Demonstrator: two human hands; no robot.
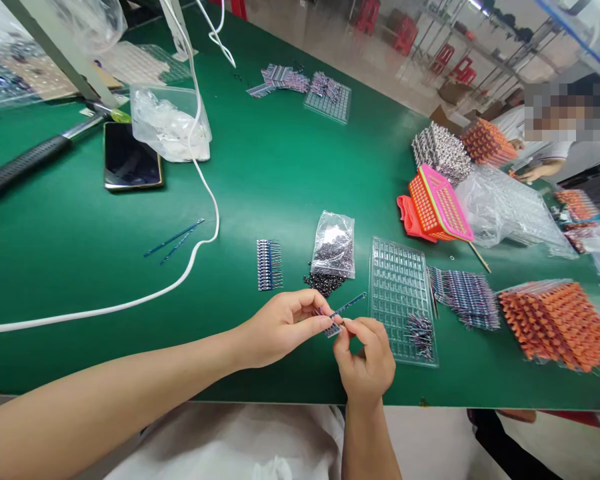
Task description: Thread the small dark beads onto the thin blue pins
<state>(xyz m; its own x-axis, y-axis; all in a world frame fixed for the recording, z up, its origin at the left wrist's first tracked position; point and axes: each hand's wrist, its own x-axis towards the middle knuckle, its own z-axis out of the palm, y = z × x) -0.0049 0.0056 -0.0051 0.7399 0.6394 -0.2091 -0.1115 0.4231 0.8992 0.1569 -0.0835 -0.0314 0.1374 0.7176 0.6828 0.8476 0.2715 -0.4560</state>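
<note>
My left hand [293, 327] is closed on a small component strip [333, 329] with a narrow blue strip [350, 304] sticking out beyond the fingers. Right beside it, my right hand [364, 357] pinches at the strip's edge; whatever lies between its fingertips is too small to make out. Just beyond the hands, a clear bag [334, 243] of small dark parts lies with loose black pieces [326, 284] spilled at its mouth. A row of blue-and-white components with wire leads [269, 265] rests to the left. On the right is a clear compartment tray [400, 287] holding a heap of leaded parts [421, 335].
Stacked component strips [465, 297] and orange piles [557, 323] stand right, behind them a pink-and-orange basket [440, 203]. A white cable [200, 247] crosses the left side near a phone [133, 157], hammer [35, 160] and plastic tub [170, 123]. A co-worker's hand [535, 173] is at far right.
</note>
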